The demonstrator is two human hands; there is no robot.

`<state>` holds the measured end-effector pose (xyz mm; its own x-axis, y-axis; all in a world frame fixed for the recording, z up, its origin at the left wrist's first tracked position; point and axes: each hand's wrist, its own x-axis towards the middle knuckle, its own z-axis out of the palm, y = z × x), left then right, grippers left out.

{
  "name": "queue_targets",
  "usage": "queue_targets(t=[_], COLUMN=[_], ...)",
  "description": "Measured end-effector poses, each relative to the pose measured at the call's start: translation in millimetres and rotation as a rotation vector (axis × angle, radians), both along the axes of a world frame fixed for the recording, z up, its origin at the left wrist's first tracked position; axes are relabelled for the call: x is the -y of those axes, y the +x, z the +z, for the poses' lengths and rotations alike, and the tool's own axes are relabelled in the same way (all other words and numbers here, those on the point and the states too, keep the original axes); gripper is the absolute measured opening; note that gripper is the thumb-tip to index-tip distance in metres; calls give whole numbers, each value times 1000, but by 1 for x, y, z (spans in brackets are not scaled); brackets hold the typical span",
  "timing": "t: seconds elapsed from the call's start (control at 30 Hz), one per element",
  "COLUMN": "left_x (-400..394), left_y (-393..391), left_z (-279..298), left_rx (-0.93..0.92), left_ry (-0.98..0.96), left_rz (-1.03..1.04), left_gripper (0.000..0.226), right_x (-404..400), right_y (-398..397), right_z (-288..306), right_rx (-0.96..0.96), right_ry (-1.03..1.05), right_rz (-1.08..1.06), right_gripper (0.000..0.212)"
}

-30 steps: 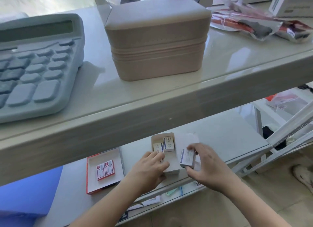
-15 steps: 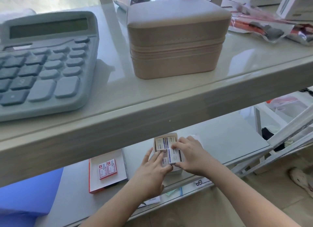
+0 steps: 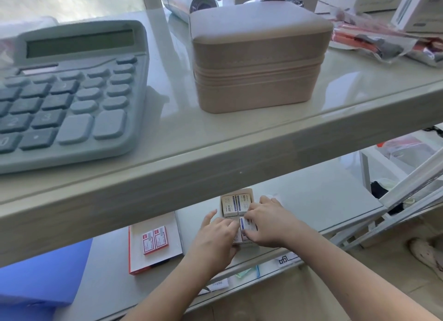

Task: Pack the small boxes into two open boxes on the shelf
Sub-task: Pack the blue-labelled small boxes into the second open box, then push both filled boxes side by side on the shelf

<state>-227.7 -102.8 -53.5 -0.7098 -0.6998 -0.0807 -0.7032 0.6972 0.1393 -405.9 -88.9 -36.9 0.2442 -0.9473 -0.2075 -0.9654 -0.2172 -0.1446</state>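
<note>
On the lower shelf (image 3: 323,201) an open brown cardboard box (image 3: 247,190) holds two small white-and-blue boxes (image 3: 236,205) side by side at its far end. My right hand (image 3: 268,221) presses a third small white-and-blue box (image 3: 248,226) down into the box's near half, fingers on its top and edges. My left hand (image 3: 215,237) rests against the brown box's near left side, fingers touching the same small box. To the left lies an open red-edged white box (image 3: 167,222) with two small red-and-white boxes (image 3: 155,240) inside.
The upper shelf (image 3: 215,157) juts out above and hides the back of the lower one. On it stand a grey calculator (image 3: 64,90), a beige zip case (image 3: 259,57) and plastic-wrapped items (image 3: 374,40). A blue folder (image 3: 40,272) sits at the lower left.
My right hand carried the small white-and-blue box from the right into the brown box and now pushes it down. My left hand stayed at the box's near left. The camera shifted left.
</note>
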Motion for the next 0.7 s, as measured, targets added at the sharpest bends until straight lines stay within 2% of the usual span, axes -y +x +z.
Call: queue_targets(t=[0.13,0.27,0.33,0.4,0.47,0.53,0.57,0.63,0.7], left_x=[-2,-4,-9,-15,-18,-15,-12,-7,-8], left_y=[0,1,7,21,49,90,112,147,164], left_z=[-1,-4,-3,2,3,-5,-12,-26,-35], left_rx=[10,-12,-113,-346,-611,-733,-715,-601,-577], left_ry=[-29,-39,-10,21,-26,-129,-137,-9,134], left_rz=[17,19,8,67,305,638,808,1083,1163], left_gripper=[28,36,46,46,39,37,37,48,54], right_x=[-3,-6,-11,-18,-27,-34,-35,-34,-31], right_y=[-1,-4,-7,-10,-12,-12,-11,-8,-6], right_z=[-3,-7,-13,-19,-23,-26,-27,-28,-29], right_rx=[85,181,297,401,451,478,491,507,491], right_ry=[-31,-91,-208,-327,-321,-237,-206,-168,-155], right_rz=[-31,-43,-87,-216,-384,-478,-485,-487,-480], right_gripper=[36,33,30,31,36,39,39,39,35])
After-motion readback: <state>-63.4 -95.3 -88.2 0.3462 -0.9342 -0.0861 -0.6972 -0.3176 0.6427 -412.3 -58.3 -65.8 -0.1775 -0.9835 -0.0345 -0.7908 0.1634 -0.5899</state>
